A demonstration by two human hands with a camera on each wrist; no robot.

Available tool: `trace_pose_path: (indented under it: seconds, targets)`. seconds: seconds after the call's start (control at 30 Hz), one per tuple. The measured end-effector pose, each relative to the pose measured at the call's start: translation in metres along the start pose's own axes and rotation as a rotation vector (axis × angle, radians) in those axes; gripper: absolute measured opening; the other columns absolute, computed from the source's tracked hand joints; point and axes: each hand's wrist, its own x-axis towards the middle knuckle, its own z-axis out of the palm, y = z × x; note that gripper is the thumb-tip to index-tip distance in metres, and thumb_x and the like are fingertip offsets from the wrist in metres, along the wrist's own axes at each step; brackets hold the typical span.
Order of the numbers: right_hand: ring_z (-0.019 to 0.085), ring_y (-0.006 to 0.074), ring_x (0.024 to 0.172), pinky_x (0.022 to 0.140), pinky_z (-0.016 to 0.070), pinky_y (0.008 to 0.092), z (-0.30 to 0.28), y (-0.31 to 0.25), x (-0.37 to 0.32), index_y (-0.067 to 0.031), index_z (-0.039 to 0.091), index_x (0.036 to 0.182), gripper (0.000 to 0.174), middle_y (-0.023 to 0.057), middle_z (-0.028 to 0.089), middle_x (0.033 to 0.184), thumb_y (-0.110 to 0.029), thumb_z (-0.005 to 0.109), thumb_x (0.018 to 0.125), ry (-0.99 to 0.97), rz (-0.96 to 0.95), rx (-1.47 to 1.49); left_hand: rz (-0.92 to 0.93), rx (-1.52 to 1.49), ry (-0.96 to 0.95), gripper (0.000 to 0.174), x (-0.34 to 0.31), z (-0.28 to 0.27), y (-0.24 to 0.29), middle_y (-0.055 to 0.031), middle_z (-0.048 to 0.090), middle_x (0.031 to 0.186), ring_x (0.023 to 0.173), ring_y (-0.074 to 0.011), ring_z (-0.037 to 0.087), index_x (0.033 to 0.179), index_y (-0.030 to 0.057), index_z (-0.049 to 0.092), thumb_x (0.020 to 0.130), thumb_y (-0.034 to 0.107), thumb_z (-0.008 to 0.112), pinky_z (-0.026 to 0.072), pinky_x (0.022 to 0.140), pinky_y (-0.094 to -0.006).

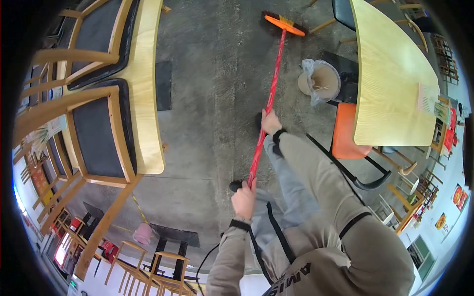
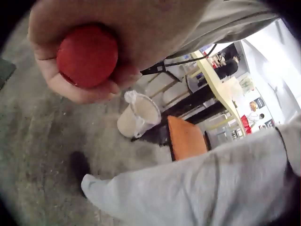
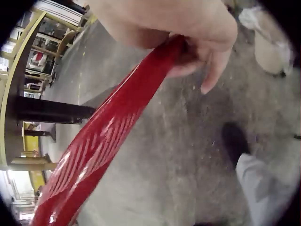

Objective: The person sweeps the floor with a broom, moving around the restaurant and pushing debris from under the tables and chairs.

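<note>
A broom with a long red handle reaches forward over the concrete floor, its orange head and dark bristles down at the far end. My left hand grips the handle close to its top; the round red end cap pokes out of that fist in the left wrist view. Further down, my right hand has its fingers round the middle of the shaft. In the right wrist view the red shaft runs slantwise under that hand.
Right of the broom stands a lined waste bin beside an orange seat and a pale wooden table. Along the left, dark-seated chairs rest on another table. A pink bin stands at lower left.
</note>
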Motion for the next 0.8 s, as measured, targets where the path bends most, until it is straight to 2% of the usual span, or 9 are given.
trace_pose_path:
  seconds: [0.1, 0.17, 0.27, 0.33, 0.43, 0.57, 0.6, 0.67, 0.8]
  targets:
    - [0.059, 0.0460, 0.096, 0.085, 0.0449, 0.0527, 0.035, -0.006, -0.071, 0.0002, 0.037, 0.119, 0.051, 0.0314, 0.060, 0.102, -0.044, 0.033, 0.094, 0.061, 0.110, 0.053, 0.005, 0.086, 0.016, 0.047, -0.037, -0.007, -0.054, -0.0182, 0.058, 0.052, 0.048, -0.0356, 0.060, 0.071, 0.0058, 0.058, 0.092, 0.047, 0.048, 0.0478, 0.044, -0.0448]
    - [0.059, 0.0460, 0.096, 0.085, 0.0451, 0.0518, 0.061, -0.003, -0.104, 0.0011, 0.039, 0.117, 0.051, 0.0317, 0.060, 0.103, -0.044, 0.033, 0.094, 0.078, 0.160, 0.141, 0.040, 0.156, 0.039, 0.046, -0.059, -0.003, -0.088, -0.0167, 0.058, 0.051, 0.047, -0.0335, 0.060, 0.070, 0.0078, 0.056, 0.091, 0.048, 0.048, 0.0478, 0.042, -0.0421]
    - [0.058, 0.0461, 0.097, 0.086, 0.0455, 0.0503, 0.115, 0.016, -0.121, 0.0020, 0.040, 0.115, 0.052, 0.0324, 0.059, 0.102, -0.046, 0.033, 0.094, 0.042, 0.175, 0.192, 0.088, 0.247, 0.107, 0.046, -0.081, 0.005, -0.145, -0.0147, 0.058, 0.050, 0.045, -0.0308, 0.061, 0.070, 0.0100, 0.055, 0.091, 0.050, 0.047, 0.0479, 0.040, -0.0390]
    - [0.057, 0.0465, 0.099, 0.086, 0.0457, 0.0491, 0.140, 0.015, -0.157, 0.0030, 0.042, 0.113, 0.055, 0.0336, 0.059, 0.101, -0.048, 0.032, 0.094, 0.050, 0.124, 0.265, 0.094, 0.325, 0.126, 0.045, -0.101, 0.007, -0.186, -0.0133, 0.058, 0.049, 0.045, -0.0292, 0.061, 0.071, 0.0104, 0.056, 0.091, 0.050, 0.048, 0.0479, 0.041, -0.0377]
    - [0.056, 0.0467, 0.099, 0.085, 0.0455, 0.0494, 0.215, 0.001, -0.235, 0.0037, 0.042, 0.111, 0.056, 0.0340, 0.058, 0.100, -0.048, 0.032, 0.094, 0.041, 0.093, 0.342, 0.040, 0.333, 0.129, 0.045, -0.146, -0.009, -0.270, -0.0137, 0.056, 0.048, 0.044, -0.0308, 0.060, 0.069, 0.0103, 0.056, 0.091, 0.048, 0.048, 0.0470, 0.040, -0.0395]
    - [0.055, 0.0467, 0.100, 0.082, 0.0443, 0.0510, 0.303, -0.008, -0.381, 0.0012, 0.044, 0.109, 0.051, 0.0326, 0.058, 0.102, -0.047, 0.033, 0.095, 0.012, 0.043, 0.488, -0.076, 0.394, 0.051, 0.042, -0.253, -0.049, -0.374, -0.0154, 0.056, 0.049, 0.047, -0.0333, 0.060, 0.072, 0.0094, 0.054, 0.091, 0.047, 0.049, 0.0460, 0.042, -0.0419]
    - [0.055, 0.0465, 0.100, 0.081, 0.0440, 0.0509, 0.309, -0.008, -0.410, 0.0009, 0.044, 0.110, 0.050, 0.0323, 0.057, 0.102, -0.046, 0.033, 0.095, -0.140, 0.097, 0.503, -0.096, 0.351, 0.047, 0.042, -0.278, -0.052, -0.392, -0.0162, 0.057, 0.050, 0.048, -0.0344, 0.060, 0.072, 0.0088, 0.052, 0.091, 0.046, 0.049, 0.0455, 0.043, -0.0435]
    - [0.055, 0.0462, 0.098, 0.080, 0.0436, 0.0508, 0.313, -0.005, -0.451, 0.0005, 0.044, 0.112, 0.050, 0.0318, 0.058, 0.100, -0.046, 0.033, 0.096, -0.289, 0.131, 0.562, -0.163, 0.287, 0.013, 0.041, -0.316, -0.052, -0.412, -0.0180, 0.057, 0.053, 0.049, -0.0370, 0.059, 0.072, 0.0073, 0.050, 0.091, 0.044, 0.051, 0.0439, 0.045, -0.0476]
    - [0.056, 0.0453, 0.097, 0.079, 0.0437, 0.0505, 0.294, 0.010, -0.439, -0.0002, 0.044, 0.112, 0.054, 0.0311, 0.058, 0.099, -0.050, 0.031, 0.095, -0.227, 0.077, 0.569, -0.160, 0.156, 0.068, 0.043, -0.323, -0.027, -0.388, -0.0189, 0.056, 0.051, 0.049, -0.0371, 0.059, 0.069, 0.0076, 0.051, 0.090, 0.045, 0.053, 0.0452, 0.042, -0.0445]
